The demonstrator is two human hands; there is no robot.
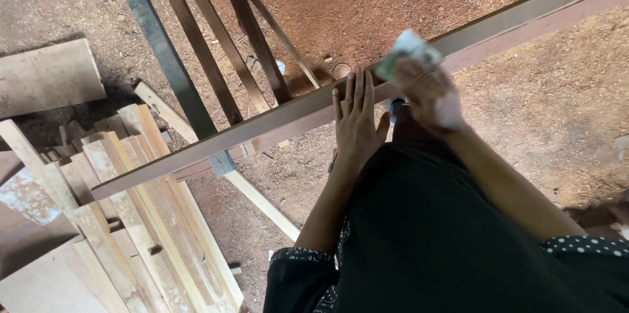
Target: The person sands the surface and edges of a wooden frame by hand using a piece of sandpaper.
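Note:
A long wooden board [262, 123] runs diagonally from lower left to upper right, raised above the floor. My left hand [357, 120] lies flat against its near side, fingers together and pointing up. My right hand [426, 90] is blurred with motion and grips a crumpled pale green and white cloth or paper [407, 51], pressed on the board's top edge just right of my left hand. My dark clothing fills the lower right.
A stack of light wooden planks [131, 221] lies at the lower left. Dark slats [216, 31] and a metal bar [157, 38] lean at the top. Sawdust covers the floor [557, 103]. A flat board [46, 77] lies at far left.

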